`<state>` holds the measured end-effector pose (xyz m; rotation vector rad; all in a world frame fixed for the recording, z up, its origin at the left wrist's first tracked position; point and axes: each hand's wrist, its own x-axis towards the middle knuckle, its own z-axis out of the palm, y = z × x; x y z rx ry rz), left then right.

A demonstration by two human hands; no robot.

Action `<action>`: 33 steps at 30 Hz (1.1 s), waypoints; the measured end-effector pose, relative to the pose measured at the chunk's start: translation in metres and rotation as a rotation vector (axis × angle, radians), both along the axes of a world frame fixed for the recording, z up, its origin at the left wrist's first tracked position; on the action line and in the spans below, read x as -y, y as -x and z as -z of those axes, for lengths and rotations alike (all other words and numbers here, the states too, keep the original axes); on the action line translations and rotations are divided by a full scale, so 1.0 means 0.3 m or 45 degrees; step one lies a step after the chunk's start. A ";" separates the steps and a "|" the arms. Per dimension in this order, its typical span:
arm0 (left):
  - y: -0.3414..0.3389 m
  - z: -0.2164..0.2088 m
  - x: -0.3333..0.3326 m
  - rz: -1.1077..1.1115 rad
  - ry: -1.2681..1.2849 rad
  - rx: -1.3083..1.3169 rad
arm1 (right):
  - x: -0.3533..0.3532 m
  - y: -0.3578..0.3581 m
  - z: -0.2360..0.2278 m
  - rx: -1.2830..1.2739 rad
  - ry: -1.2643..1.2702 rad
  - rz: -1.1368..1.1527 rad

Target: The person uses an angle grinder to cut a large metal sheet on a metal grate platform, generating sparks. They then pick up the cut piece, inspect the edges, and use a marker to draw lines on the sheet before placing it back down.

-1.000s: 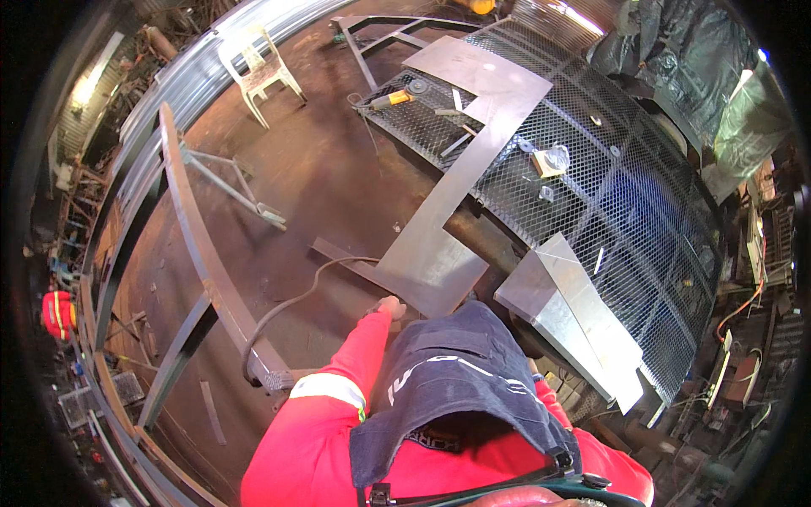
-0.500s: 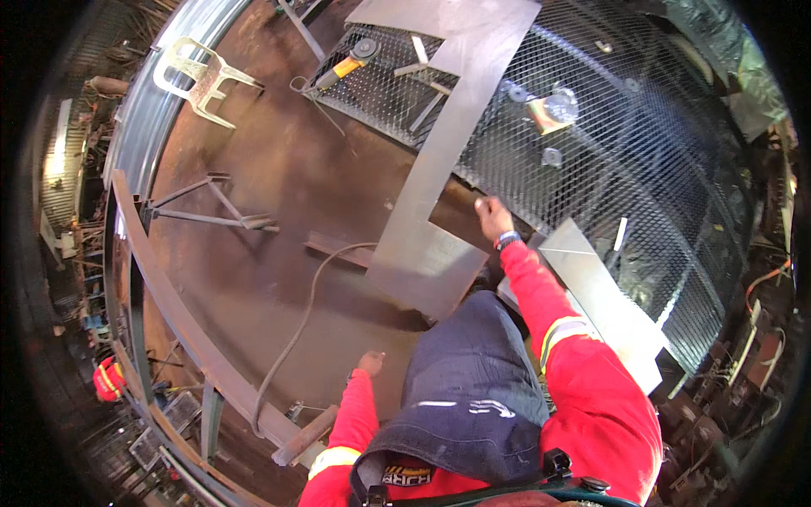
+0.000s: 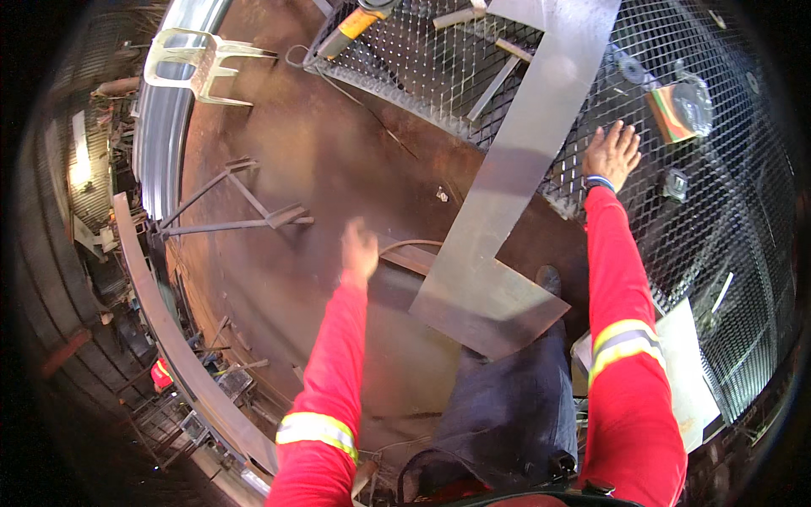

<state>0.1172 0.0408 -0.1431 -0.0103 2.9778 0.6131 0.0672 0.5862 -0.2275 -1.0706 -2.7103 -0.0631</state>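
My right hand (image 3: 612,155) is open, its fingers spread over the black metal mesh (image 3: 583,135), palm down. Whether it presses on the mesh I cannot tell. Just left of it, a long grey cut steel plate (image 3: 519,160) lies across the mesh, its wide end reaching over my leg. My left hand (image 3: 359,251) is held out over the brown floor, left of the plate, near a rusty steel bar (image 3: 407,257). Motion blurs its fingers; no held object shows. Past my right hand sits an orange-and-green box (image 3: 670,116) beside a clear plastic wrapping (image 3: 693,106).
A yellow angle grinder (image 3: 353,29) with a cord and several metal strips (image 3: 493,88) lie on the far mesh. To the left are a white plastic chair (image 3: 203,69), a steel bracket (image 3: 249,203) and a curved beam (image 3: 165,329). Another sheet (image 3: 683,363) lies by my right arm.
Both hands have reached forward. My right hand went from beside the plate onto the mesh area, its fingers now spread. The view has shifted, with the plate lower and further right.
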 end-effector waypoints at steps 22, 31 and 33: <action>1.750 0.135 -0.335 0.151 0.723 0.148 | 0.045 0.040 -0.090 0.105 0.115 -0.033; 1.243 -0.225 -0.156 0.044 0.714 0.126 | 0.014 0.015 -0.059 0.040 0.058 -0.029; 0.969 -0.343 -0.012 -0.010 0.865 0.137 | 0.008 0.009 -0.041 0.046 0.034 -0.029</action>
